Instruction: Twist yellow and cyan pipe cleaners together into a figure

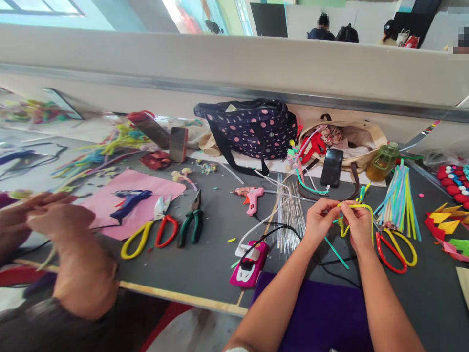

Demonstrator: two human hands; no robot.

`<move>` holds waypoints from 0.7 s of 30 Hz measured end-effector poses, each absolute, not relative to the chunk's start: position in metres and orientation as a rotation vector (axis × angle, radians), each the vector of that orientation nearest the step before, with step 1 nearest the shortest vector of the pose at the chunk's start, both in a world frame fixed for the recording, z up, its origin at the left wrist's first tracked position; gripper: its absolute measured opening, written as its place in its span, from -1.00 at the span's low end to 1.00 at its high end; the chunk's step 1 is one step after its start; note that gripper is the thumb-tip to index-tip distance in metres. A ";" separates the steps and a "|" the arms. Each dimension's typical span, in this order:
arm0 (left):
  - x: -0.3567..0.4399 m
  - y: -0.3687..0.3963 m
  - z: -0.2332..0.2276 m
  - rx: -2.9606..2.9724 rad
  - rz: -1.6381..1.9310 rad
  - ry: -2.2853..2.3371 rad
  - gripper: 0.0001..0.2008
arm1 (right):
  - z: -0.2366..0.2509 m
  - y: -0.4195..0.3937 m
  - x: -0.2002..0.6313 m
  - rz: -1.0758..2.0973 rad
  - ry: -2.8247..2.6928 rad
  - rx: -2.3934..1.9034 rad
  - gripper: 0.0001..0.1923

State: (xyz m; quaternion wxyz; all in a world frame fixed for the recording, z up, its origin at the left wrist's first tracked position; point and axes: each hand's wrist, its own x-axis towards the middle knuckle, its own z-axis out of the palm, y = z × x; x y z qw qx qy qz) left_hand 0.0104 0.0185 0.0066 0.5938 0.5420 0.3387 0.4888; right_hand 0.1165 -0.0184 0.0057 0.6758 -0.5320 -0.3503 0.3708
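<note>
A: Nearest, at the table's front edge: purple felt sheet (318,313), both forearms lying over it. Pink power bank (249,264) just left, white cable plugged in.

B: Hands?

A: Left hand (319,221) and right hand (357,226) close together above the dark table (212,254), fingertips of both pinched on one yellow pipe cleaner (361,209). Bent into a loop arching over the right hand, lower end curling between the palms. Neither hand slack, both clamped on the stem.

B: Doing the bend well?

A: Judgement only: pinch close to the bend point, roll the stem between thumb and forefinger rather than yanking, keep the loop clear of the teal pipe cleaner (335,252) lying underneath.

B: Counts, moving outward?

A: Scissors, two pairs: one red-and-yellow (395,249) just right of the right hand, one (150,234) well left. Pliers (192,222), one, green grips, beside the left pair. Glue guns, two: pink (252,198) mid-table, blue (128,201) on a pink paper sheet (146,183). Thin wire bundle (289,210), one, strands too fine to count. Pastel pipe-cleaner bunch (397,203), one, too many to count.

B: Farther back?

A: Phones, two: black (331,167) on charge, another (178,144) propped upright. Amber bottle (383,161), one. Bags, two: dotted navy (256,127), beige tote (359,142). Another person's hands (47,215) far left, blurred, clasped on something unclear.
</note>
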 end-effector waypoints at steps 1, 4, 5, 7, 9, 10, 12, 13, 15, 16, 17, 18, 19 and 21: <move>0.010 0.018 0.007 1.231 1.137 0.787 -0.77 | 0.006 -0.018 0.115 0.847 -0.758 -1.190 -0.78; 0.010 0.018 0.009 1.118 1.132 0.790 -0.76 | 0.009 -0.018 0.114 0.854 -0.626 -1.128 -0.78; 0.010 0.019 0.009 1.082 1.127 0.793 -0.76 | 0.010 -0.018 0.115 0.845 -0.584 -1.095 -0.79; 0.010 0.020 0.010 1.031 1.105 0.798 -0.74 | 0.013 -0.018 0.118 0.826 -0.530 -1.025 -0.81; 0.010 0.021 0.010 1.012 1.078 0.801 -0.73 | 0.014 -0.018 0.121 0.822 -0.502 -0.973 -0.81; 0.010 0.021 0.010 1.010 1.068 0.803 -0.72 | 0.015 -0.018 0.122 0.828 -0.493 -0.958 -0.80; 0.009 0.022 0.009 1.014 1.060 0.808 -0.70 | 0.015 -0.018 0.122 0.845 -0.486 -0.947 -0.78; 0.009 0.022 0.009 1.017 1.059 0.811 -0.69 | 0.014 -0.018 0.121 0.854 -0.488 -0.949 -0.78; 0.009 0.022 0.009 1.025 1.059 0.813 -0.68 | 0.015 -0.018 0.120 0.874 -0.496 -0.950 -0.78; 0.008 0.023 0.009 1.025 1.058 0.810 -0.69 | 0.015 -0.018 0.119 0.886 -0.499 -0.941 -0.78; 0.008 0.023 0.009 1.018 1.058 0.804 -0.69 | 0.015 -0.018 0.119 0.899 -0.501 -0.921 -0.78; 0.007 0.024 0.009 1.003 1.060 0.797 -0.69 | 0.016 -0.018 0.120 0.913 -0.500 -0.892 -0.78; 0.007 0.025 0.009 0.981 1.064 0.789 -0.70 | 0.016 -0.018 0.122 0.922 -0.490 -0.857 -0.78; 0.006 0.027 0.008 0.920 1.071 0.778 -0.71 | 0.017 -0.018 0.128 0.921 -0.439 -0.788 -0.77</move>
